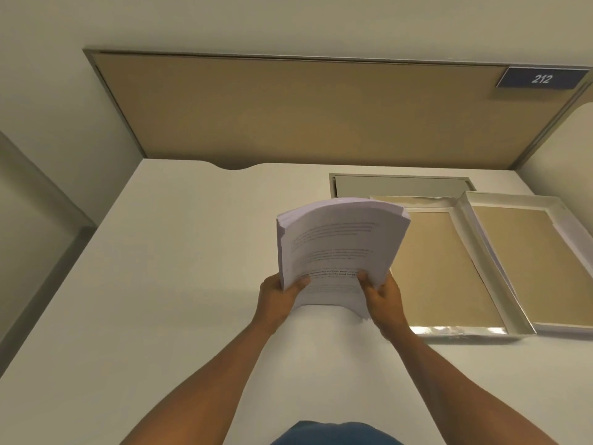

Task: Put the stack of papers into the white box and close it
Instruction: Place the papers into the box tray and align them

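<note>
Head view shows your left hand (278,295) and right hand (383,297) gripping the stack of papers (337,248) above the desk (160,284), left of the open white box (462,336); loading and closing remain.

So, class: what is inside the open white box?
The white box shows only a bare brown base; the stack of papers held above hides its left part.
</note>
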Action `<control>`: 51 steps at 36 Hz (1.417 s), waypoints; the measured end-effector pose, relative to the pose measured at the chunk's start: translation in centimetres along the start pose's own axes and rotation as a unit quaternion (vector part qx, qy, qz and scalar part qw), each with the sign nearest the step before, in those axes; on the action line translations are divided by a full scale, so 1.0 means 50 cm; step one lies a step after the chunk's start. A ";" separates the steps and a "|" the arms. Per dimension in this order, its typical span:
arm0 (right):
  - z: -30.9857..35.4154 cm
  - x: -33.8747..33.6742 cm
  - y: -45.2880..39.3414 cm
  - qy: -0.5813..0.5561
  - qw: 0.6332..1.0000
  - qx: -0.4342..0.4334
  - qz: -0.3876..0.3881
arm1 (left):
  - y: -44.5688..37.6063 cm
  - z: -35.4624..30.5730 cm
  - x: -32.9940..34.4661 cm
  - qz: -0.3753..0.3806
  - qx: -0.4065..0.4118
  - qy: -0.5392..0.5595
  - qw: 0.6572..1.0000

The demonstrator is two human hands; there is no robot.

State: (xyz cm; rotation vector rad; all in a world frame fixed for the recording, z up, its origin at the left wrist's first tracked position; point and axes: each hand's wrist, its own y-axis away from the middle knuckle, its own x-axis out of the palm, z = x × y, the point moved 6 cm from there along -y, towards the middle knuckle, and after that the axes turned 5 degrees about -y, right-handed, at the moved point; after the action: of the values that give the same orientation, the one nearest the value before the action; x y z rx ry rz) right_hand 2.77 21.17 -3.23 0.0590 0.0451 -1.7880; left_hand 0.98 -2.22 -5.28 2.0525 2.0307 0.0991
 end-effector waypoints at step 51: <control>-0.083 -0.548 -0.137 0.125 0.958 0.256 0.008 | -0.081 -0.025 0.576 0.125 -0.276 -0.001 0.953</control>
State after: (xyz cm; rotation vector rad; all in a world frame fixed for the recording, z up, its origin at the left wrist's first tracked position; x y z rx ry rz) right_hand 2.05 49.60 -5.61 0.6554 -0.2399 -1.7275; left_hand -2.55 26.51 -8.64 1.9108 1.4967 0.6325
